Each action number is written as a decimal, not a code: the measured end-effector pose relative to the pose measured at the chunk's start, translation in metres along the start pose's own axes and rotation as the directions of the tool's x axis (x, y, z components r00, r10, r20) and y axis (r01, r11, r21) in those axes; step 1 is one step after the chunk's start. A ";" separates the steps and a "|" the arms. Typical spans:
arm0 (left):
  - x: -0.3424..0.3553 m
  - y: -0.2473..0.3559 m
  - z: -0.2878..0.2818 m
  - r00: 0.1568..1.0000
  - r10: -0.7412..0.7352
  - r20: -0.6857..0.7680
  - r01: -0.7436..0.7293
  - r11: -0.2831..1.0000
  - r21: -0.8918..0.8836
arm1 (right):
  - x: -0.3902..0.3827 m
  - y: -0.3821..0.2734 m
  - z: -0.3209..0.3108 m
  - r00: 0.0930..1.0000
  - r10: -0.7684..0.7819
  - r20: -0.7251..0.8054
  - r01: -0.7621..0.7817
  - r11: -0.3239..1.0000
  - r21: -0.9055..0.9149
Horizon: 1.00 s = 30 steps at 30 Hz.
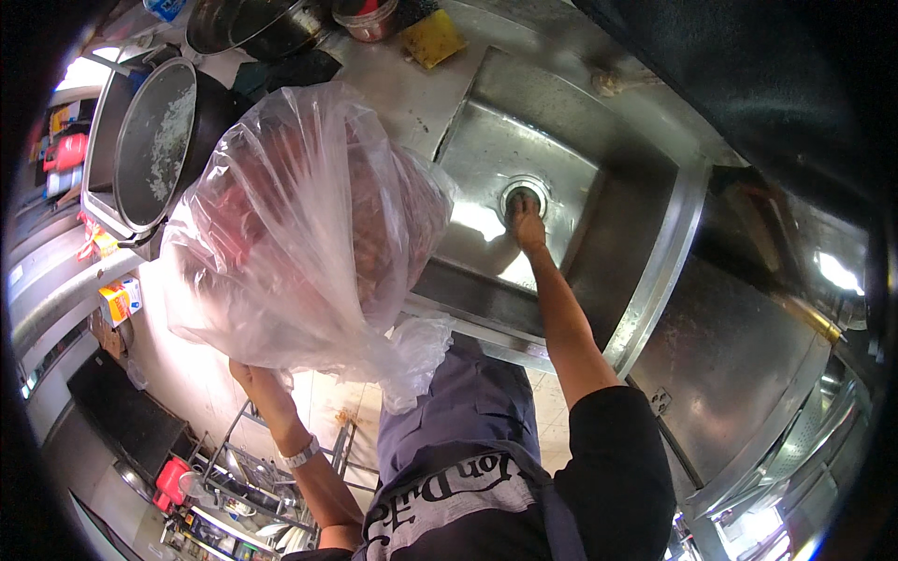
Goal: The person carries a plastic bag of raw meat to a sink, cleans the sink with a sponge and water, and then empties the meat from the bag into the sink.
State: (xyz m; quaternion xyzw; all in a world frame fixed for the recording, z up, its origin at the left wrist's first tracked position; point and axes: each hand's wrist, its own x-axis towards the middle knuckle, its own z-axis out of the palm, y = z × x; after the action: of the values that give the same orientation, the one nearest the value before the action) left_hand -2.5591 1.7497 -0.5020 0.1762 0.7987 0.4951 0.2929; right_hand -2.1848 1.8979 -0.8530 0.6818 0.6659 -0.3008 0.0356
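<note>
A big clear plastic bag (299, 234) with reddish contents, perhaps meat, is held up at left, its bunched end hanging toward my apron. My left hand (253, 379) grips it from below, fingers mostly hidden by the plastic. My right hand (526, 220) reaches down into the steel sink (468, 131), fingers together at the round drain (535, 187). What those fingertips hold, if anything, is too small and dark to make out.
A large pan (154, 145) sits left of the bag, with a dark pot (248, 28), a small tub (365, 21) and a yellow pad (432, 37) behind. A steel surface (720, 355) lies at right; a wire rack (248, 453) stands low at left.
</note>
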 end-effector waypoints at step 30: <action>-0.006 0.003 0.004 0.998 0.069 -0.008 -0.069 0.998 0.001 | 0.003 0.003 0.024 0.989 0.059 -0.137 -0.006 0.932 0.362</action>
State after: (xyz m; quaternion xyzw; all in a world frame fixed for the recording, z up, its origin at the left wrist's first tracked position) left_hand -2.5521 1.7506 -0.4987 0.2018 0.7936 0.5052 0.2723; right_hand -2.1911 1.8899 -0.8749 0.7077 0.5888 -0.3669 -0.1338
